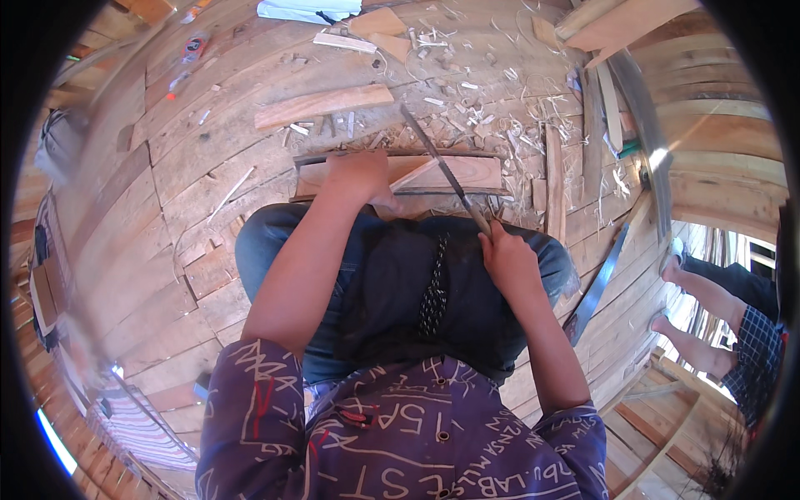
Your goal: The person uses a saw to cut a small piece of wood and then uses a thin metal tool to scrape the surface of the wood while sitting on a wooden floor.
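My left hand [358, 177] is closed on the near end of a thin wooden strip [415, 173], over a short wooden board [467, 172] lying crosswise in front of my folded legs. Its fingertips are partly hidden behind the hand. In my right hand [508, 257] is the handle of a long, narrow-bladed tool [442, 160]; whether it is a knife or a file I cannot tell. The blade slants up and to the left, crossing beside the strip's far end. Dark edging runs along the board's far and near sides.
Wood shavings [508, 129] and offcuts litter the plank floor ahead. A loose board [325, 107] lies beyond my left hand. To my right are a handsaw [602, 279] and long timbers [554, 183]. Another person's legs [708, 304] show at the far right.
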{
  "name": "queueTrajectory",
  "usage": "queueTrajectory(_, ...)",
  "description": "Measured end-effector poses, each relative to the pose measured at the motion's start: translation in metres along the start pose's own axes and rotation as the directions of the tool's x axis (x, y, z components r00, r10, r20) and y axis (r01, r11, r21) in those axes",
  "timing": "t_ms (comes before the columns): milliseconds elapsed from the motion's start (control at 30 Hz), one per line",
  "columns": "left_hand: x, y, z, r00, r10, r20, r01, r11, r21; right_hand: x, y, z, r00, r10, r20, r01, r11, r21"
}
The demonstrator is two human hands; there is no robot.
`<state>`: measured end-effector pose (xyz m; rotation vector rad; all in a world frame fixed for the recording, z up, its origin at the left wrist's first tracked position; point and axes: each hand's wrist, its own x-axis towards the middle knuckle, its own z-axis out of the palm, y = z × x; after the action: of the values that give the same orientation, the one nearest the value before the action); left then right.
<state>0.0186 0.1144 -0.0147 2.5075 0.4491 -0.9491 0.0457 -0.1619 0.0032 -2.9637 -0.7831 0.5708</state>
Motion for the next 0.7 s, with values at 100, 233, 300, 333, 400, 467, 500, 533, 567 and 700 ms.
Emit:
queueTrajectory(100,-0.002,-0.002,-0.002,0.999,-0.005,0.045,0.004,1.000,0.010,0.001,0.001,0.006,1.000,-0.011,0.016,0.012,1.000,-0.019)
queueTrajectory(233,-0.003,-0.028,-0.012,0.998,0.067,0.012,-0.066,0.997,-0.038,-0.003,-0.005,0.000,1.000,-0.007,0.015,0.007,1.000,-0.007)
queueTrajectory(300,-0.010,-0.052,-0.025,0.994,0.020,-0.108,-0.039,0.983,-0.177,-0.006,-0.011,-0.006,1.000,-0.029,-0.003,0.029,0.999,0.017)
queueTrajectory(333,-0.013,-0.063,-0.030,0.986,-0.010,-0.165,-0.031,0.969,-0.245,-0.006,-0.013,-0.006,0.999,-0.039,-0.012,0.040,0.999,0.030)
queueTrajectory(400,-0.016,-0.078,-0.034,0.965,-0.096,-0.245,0.023,0.958,-0.285,-0.003,-0.010,0.006,0.997,-0.078,0.009,0.078,0.997,-0.019)
queueTrajectory(467,-0.015,-0.085,-0.035,0.945,-0.156,-0.289,0.065,0.951,-0.301,0.002,-0.009,0.011,0.994,-0.111,0.018,0.112,0.993,-0.043)
queueTrajectory(500,-0.013,-0.087,-0.035,0.939,-0.173,-0.296,0.082,0.951,-0.297,0.004,-0.010,0.012,0.992,-0.125,0.016,0.126,0.991,-0.043)
queueTrajectory(533,-0.012,-0.088,-0.034,0.934,-0.190,-0.303,0.099,0.951,-0.292,0.006,-0.011,0.012,0.990,-0.140,0.015,0.140,0.989,-0.043)
queueTrajectory(567,-0.012,-0.087,-0.034,0.934,-0.188,-0.305,0.092,0.949,-0.301,0.006,-0.011,0.010,0.990,-0.139,0.018,0.139,0.989,-0.040)
queueTrajectory(700,-0.013,-0.082,-0.036,0.925,-0.212,-0.314,0.104,0.939,-0.328,0.001,-0.017,0.001,0.994,-0.111,0.005,0.111,0.994,-0.021)
